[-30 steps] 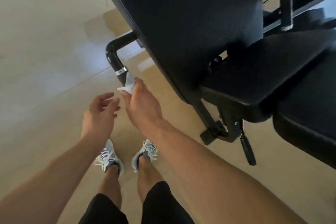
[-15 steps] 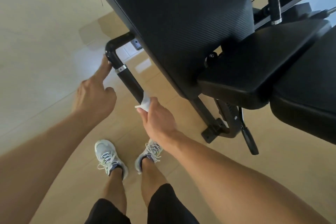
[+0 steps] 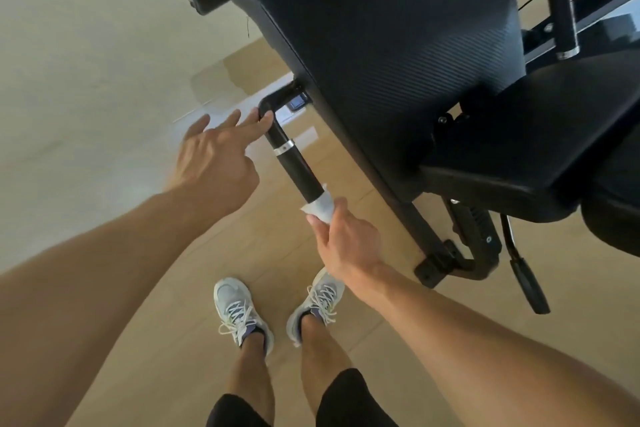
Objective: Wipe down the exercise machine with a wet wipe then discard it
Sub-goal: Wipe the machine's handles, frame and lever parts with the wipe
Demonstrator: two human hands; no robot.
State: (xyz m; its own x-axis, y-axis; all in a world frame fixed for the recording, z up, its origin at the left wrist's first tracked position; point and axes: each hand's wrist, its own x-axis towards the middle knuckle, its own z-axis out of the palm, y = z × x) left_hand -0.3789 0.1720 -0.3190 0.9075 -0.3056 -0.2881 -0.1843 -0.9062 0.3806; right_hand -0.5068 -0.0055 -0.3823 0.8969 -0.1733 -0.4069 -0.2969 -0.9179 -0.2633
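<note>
My right hand [image 3: 346, 239] squeezes the white wet wipe [image 3: 320, 208] round the black handle bar's [image 3: 298, 170] low end; the bar runs up-left toward my flat left hand [image 3: 214, 156]

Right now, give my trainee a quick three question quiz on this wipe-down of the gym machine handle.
1. True or false: the right hand holds the wet wipe against the lower end of the black handle.
2. What do the left hand fingers touch? A) the seat pad B) the handle's upper bend C) a shoe
3. Fill in: a ____ ring circles the handle between the two hands.

Key: 1 true; 2 B; 3 silver
</note>
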